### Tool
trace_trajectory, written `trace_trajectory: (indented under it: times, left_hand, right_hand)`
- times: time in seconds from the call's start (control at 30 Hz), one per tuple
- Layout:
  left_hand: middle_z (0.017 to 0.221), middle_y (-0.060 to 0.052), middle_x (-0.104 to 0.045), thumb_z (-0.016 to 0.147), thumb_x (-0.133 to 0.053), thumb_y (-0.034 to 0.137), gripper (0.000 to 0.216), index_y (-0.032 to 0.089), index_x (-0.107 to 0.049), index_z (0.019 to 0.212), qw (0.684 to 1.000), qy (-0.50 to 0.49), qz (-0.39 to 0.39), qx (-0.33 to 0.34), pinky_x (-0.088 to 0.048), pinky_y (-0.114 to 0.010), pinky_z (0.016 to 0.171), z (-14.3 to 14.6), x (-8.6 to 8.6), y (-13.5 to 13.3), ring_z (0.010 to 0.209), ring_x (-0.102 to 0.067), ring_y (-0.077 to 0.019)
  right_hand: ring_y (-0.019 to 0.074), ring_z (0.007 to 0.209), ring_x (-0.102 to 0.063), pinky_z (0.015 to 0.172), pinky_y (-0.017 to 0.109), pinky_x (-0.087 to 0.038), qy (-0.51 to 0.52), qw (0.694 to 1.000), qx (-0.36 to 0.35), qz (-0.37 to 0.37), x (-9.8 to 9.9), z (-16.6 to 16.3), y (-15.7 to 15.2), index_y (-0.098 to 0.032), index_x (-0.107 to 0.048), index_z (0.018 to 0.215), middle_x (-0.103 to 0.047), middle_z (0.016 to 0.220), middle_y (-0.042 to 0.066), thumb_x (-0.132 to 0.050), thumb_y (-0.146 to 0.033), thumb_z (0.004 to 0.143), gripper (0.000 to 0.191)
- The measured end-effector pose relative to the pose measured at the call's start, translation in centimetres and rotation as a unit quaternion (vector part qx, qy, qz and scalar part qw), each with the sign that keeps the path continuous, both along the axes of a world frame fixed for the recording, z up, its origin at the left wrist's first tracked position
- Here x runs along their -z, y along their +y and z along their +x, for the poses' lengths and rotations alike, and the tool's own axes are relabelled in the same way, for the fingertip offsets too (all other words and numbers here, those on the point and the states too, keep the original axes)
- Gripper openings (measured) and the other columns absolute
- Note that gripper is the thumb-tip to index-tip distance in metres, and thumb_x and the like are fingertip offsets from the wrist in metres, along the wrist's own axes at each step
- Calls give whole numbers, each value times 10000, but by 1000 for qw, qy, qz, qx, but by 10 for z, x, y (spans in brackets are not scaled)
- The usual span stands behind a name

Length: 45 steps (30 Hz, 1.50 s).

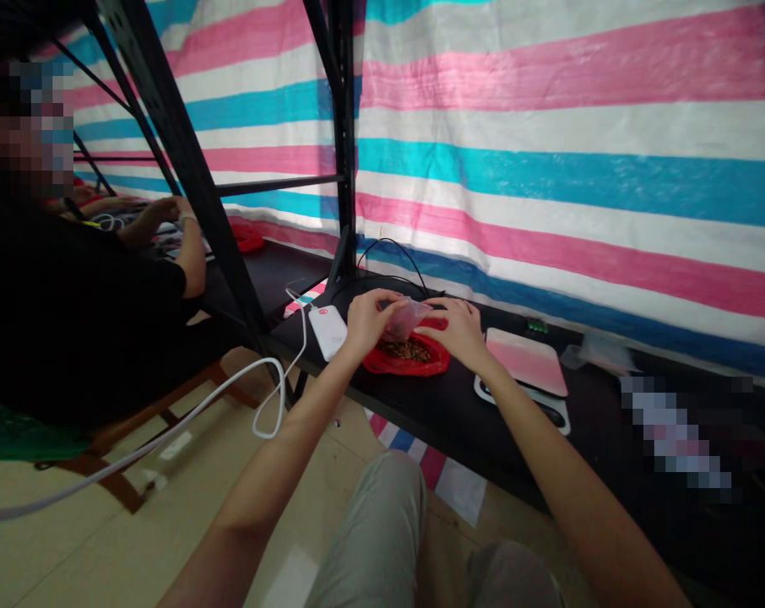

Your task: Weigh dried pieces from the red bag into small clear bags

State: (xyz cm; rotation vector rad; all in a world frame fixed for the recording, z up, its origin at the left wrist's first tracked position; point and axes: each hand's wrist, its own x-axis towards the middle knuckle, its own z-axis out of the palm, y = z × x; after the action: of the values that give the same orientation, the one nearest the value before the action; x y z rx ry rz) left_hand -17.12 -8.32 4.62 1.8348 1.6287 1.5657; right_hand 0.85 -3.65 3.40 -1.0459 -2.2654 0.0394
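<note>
Between my hands is a small clear plastic bag point(405, 319), held just above a red bag or tray point(434, 365) with a rolled rim. Small brown pieces point(411, 349) lie inside the red container; their kind is too small to tell. My left hand point(371, 321) pinches the plastic bag's left side. My right hand point(457, 331) has its fingers on the bag's right edge, thumb below. What is inside the plastic bag is not clear.
A white power bank point(328, 331) with a cable point(274, 363) lies left of the red container. To the right stands a kitchen scale point(527, 363), with clear plastic bags point(604, 353) beyond. A black rack post point(186, 160) rises at left, near a seated person point(72, 279).
</note>
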Motion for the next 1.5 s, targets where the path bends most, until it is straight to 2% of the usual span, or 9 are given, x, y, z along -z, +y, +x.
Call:
trace_trajectory:
  times: [0.27, 0.5, 0.67, 0.8, 0.93, 1.0, 1.17, 1.37, 1.5]
  left_hand:
    - [915, -43, -706, 758, -624, 319, 178, 174, -714, 807, 998, -54, 17, 19, -406, -220, 610, -6, 3, -1, 774, -616, -144]
    - [616, -2, -647, 735, -621, 435, 286, 179, -724, 814, 999, 11, -19, -24, -272, -223, 472, -12, 0, -6, 468, -428, -81]
    - [709, -14, -682, 738, -628, 405, 263, 183, -716, 850, 999, 30, -32, 7, -297, -217, 479, -17, 1, -1, 491, -461, -88]
    - [883, -30, -706, 722, -651, 412, 289, 207, -701, 919, 990, 125, -65, 9, -397, -226, 622, -28, -1, -4, 695, -599, -142]
    - [769, -41, -704, 713, -650, 453, 259, 216, -726, 785, 949, 279, -146, 3, -392, -250, 628, -42, -3, -12, 717, -612, -183]
    - [742, -34, -698, 713, -650, 456, 245, 229, -728, 761, 935, 316, -163, 15, -380, -249, 612, -46, -4, -15, 689, -604, -177]
    - [750, -15, -686, 730, -649, 402, 191, 236, -714, 796, 940, 316, -130, -1, -357, -237, 604, -45, -8, -16, 685, -584, -156]
    - [668, -12, -646, 754, -622, 412, 221, 216, -708, 805, 948, 300, -107, -6, -334, -237, 590, -43, -11, -17, 634, -543, -146]
    - [653, -14, -637, 768, -598, 437, 253, 214, -707, 818, 952, 289, -95, -5, -340, -236, 592, -42, -11, -16, 634, -547, -147]
  right_hand:
    - [256, 1057, -515, 950, 521, -237, 34, 999, 1, -40, 9, -9, -4, -333, -713, 759, -650, 1066, -20, -613, -481, 744, 179]
    - [281, 1057, -513, 947, 512, -248, 31, 999, -2, -36, 16, -21, -10, -280, -688, 883, -636, 1106, 40, -634, -557, 686, 343]
    - [255, 1000, -549, 920, 481, -267, 55, 997, -2, -53, 18, -24, -8, -274, -698, 742, -672, 1016, 22, -567, -495, 774, 259]
    - [239, 972, -560, 909, 473, -259, 102, 994, 4, -45, 20, -23, -5, -280, -699, 721, -678, 1009, 2, -572, -443, 788, 218]
    - [218, 956, -565, 921, 445, -252, 139, 990, -14, -36, 22, -25, -6, -275, -688, 655, -693, 951, -17, -583, -422, 788, 224]
    - [214, 958, -563, 930, 437, -249, 153, 988, -20, -33, 22, -29, -7, -275, -687, 645, -696, 936, -19, -591, -422, 782, 223]
    - [213, 953, -565, 933, 427, -260, 173, 984, -17, -38, 24, -33, -6, -276, -693, 668, -695, 936, -14, -592, -435, 778, 219]
    - [238, 1007, -548, 916, 447, -260, 130, 990, -8, -57, 32, -29, 1, -290, -708, 794, -675, 1038, 5, -599, -481, 757, 223]
    - [242, 1007, -538, 912, 456, -253, 114, 991, 0, -63, 35, -29, 2, -294, -712, 722, -673, 1026, 4, -577, -498, 767, 249]
